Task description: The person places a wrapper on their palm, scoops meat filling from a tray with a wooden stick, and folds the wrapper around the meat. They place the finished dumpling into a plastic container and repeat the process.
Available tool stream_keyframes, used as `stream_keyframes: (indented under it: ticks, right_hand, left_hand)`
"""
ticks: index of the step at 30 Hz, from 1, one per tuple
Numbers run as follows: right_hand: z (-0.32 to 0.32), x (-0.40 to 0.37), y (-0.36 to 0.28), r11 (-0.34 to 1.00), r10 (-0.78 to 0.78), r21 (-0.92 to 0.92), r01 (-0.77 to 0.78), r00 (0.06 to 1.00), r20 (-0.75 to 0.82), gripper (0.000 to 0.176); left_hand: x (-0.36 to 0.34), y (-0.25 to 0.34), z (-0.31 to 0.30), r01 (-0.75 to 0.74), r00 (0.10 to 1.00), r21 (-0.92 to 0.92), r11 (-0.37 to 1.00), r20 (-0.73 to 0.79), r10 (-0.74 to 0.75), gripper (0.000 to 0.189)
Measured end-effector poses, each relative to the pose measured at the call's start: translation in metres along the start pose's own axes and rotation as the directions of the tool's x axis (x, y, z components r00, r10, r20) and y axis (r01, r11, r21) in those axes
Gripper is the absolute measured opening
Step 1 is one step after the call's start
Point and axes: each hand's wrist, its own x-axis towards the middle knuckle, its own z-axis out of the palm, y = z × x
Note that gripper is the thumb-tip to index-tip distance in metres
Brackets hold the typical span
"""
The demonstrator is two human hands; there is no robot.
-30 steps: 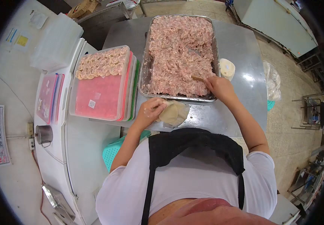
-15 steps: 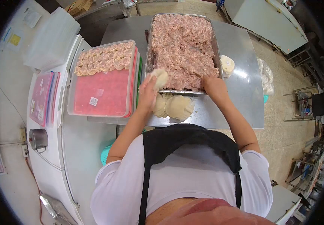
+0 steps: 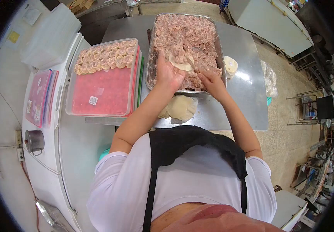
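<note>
A deep metal tray (image 3: pixel 224 79) heaped with pink ground meat (image 3: pixel 186 33) stands on the steel table. Over its near part, my left hand (image 3: pixel 170 75) cradles a pale round dough wrapper (image 3: pixel 180 65) with ground meat on it. My right hand (image 3: pixel 213 83) is closed round a slim filling spatula, its blade (image 3: pixel 191 61) touching the wrapper's right side; the handle is mostly hidden by my fingers. Just in front of the tray lies a fanned stack of dough wrappers (image 3: pixel 180 108). Another pale stack of wrappers (image 3: pixel 230 66) sits right of the tray.
Left of the tray stands a stack of plastic boxes (image 3: pixel 69 96); the top one holds rows of filled dumplings (image 3: pixel 105 58) on a red surface. Further left, a white freezer (image 3: pixel 64 135) carries coloured lids (image 3: pixel 39 98) and a metal pot (image 3: pixel 34 141). A plastic bag (image 3: pixel 268 79) is beyond the table's right edge.
My left hand has moved from above the wrapper stack to over the meat tray, with the wrapper now opened and carrying meat. My right hand has shifted slightly, bringing the spatula to the wrapper.
</note>
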Motion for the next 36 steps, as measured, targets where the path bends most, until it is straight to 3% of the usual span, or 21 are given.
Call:
stream_keyframes:
  ticks: [3, 5, 6, 8, 11, 12, 17, 18, 19, 20, 22, 23, 25, 26, 27, 28, 29, 31, 33, 34, 36]
  right_hand:
    - [-0.02, -0.01, -0.011, 0.954, -0.173, -0.242, 0.175, 0.984, 0.032, 0.03]
    - [-0.039, -0.021, -0.035, 0.737, -0.108, -0.647, 0.193, 0.98, 0.169, 0.028]
    - [-0.037, -0.024, -0.036, 0.738, -0.109, -0.646, 0.195, 0.979, 0.171, 0.028]
    - [-0.031, -0.029, -0.04, 0.749, -0.334, -0.594, 0.292, 0.942, 0.041, 0.028]
    - [-0.037, -0.022, -0.04, 0.698, -0.2, -0.657, 0.284, 0.959, 0.201, 0.027]
    - [-0.048, -0.021, -0.048, 0.593, -0.191, -0.755, 0.28, 0.96, 0.207, 0.025]
    - [-0.043, -0.032, -0.066, 0.607, -0.367, -0.698, 0.38, 0.913, 0.178, 0.019]
    - [-0.042, -0.028, -0.059, 0.636, -0.38, -0.647, 0.422, 0.9, 0.213, 0.021]
    - [-0.05, -0.026, -0.059, 0.632, -0.383, -0.646, 0.428, 0.897, 0.22, 0.021]
    - [-0.063, -0.021, -0.061, 0.67, -0.409, -0.58, 0.463, 0.882, 0.231, 0.023]
    - [-0.084, -0.017, -0.06, 0.825, -0.433, -0.33, 0.458, 0.889, 0.15, 0.028]
    - [-0.09, -0.018, -0.062, 0.821, -0.441, -0.327, 0.468, 0.884, 0.155, 0.028]
    - [-0.103, -0.022, -0.065, 0.951, -0.203, -0.201, 0.235, 0.965, 0.168, 0.028]
    - [-0.11, -0.02, -0.063, 0.953, -0.13, -0.231, 0.197, 0.953, 0.274, 0.03]
    - [-0.115, -0.022, -0.065, 0.952, -0.132, -0.23, 0.201, 0.95, 0.283, 0.03]
    - [-0.12, -0.025, -0.067, 0.952, -0.137, -0.218, 0.214, 0.936, 0.323, 0.031]
    - [-0.122, -0.028, -0.067, 0.952, -0.142, -0.205, 0.228, 0.92, 0.364, 0.032]
    - [-0.12, -0.03, -0.059, 0.938, -0.218, -0.183, 0.294, 0.911, 0.349, 0.031]
    - [-0.115, -0.027, -0.041, 0.92, -0.29, -0.164, 0.356, 0.9, 0.327, 0.031]
    - [-0.11, -0.022, -0.026, 0.878, -0.391, -0.145, 0.456, 0.858, 0.332, 0.031]
    - [-0.106, -0.006, 0.002, 0.823, -0.492, -0.12, 0.556, 0.801, 0.342, 0.031]
  left_hand:
    - [0.006, 0.005, -0.019, -0.005, 1.0, -0.012, 1.0, 0.008, 0.005, 0.069]
    - [0.012, 0.006, -0.037, 0.011, 1.0, 0.028, 1.0, 0.021, -0.011, 0.071]
    - [0.011, 0.004, -0.037, -0.032, 0.999, 0.031, 0.999, -0.004, 0.032, 0.075]
    - [0.012, 0.0, -0.036, -0.074, 0.997, 0.034, 0.997, -0.029, 0.075, 0.079]
    - [0.001, -0.001, -0.014, -0.086, 0.994, 0.06, 0.994, -0.067, 0.09, 0.078]
    - [0.003, 0.003, -0.016, -0.083, 0.989, 0.064, 0.994, -0.119, 0.09, 0.076]
    - [0.009, 0.01, -0.021, -0.067, 0.969, 0.221, 0.973, -0.217, 0.116, 0.071]
    - [0.027, 0.013, -0.048, 0.009, 0.995, 0.026, 1.0, 0.097, -0.011, 0.065]
    - [0.027, 0.013, -0.046, 0.14, 0.904, -0.137, 0.981, 0.421, -0.07, 0.06]
    - [0.027, 0.009, -0.042, 0.126, 0.904, -0.144, 0.982, 0.424, -0.054, 0.06]
    - [-0.012, 0.001, 0.015, -0.061, 0.994, 0.014, 0.998, 0.088, 0.06, 0.049]
    - [-0.019, 0.0, 0.017, -0.072, 0.993, 0.014, 0.997, 0.09, 0.07, 0.049]
    - [-0.027, 0.002, 0.016, -0.17, 0.961, 0.6, 0.782, 0.276, -0.003, 0.053]
    - [-0.024, 0.0, 0.013, -0.272, 0.945, 0.718, 0.641, 0.323, 0.04, 0.066]
    - [-0.024, 0.001, 0.018, -0.274, 0.947, 0.717, 0.641, 0.318, 0.048, 0.066]
    - [-0.024, 0.003, 0.025, -0.521, 0.853, 0.83, 0.199, 0.513, 0.095, 0.067]
    - [-0.025, 0.004, 0.032, -0.644, 0.733, 0.708, -0.291, 0.68, 0.031, 0.067]
    - [-0.031, 0.002, 0.044, -0.622, 0.776, 0.758, -0.195, 0.631, -0.023, 0.063]
    - [-0.04, 0.003, 0.057, -0.289, 0.954, 0.938, -0.191, 0.267, -0.135, 0.056]
    - [-0.038, 0.003, 0.05, -0.283, 0.957, 0.94, -0.191, 0.262, -0.127, 0.056]
    - [-0.032, 0.007, 0.032, -0.582, 0.808, 0.698, -0.416, 0.554, -0.201, 0.05]
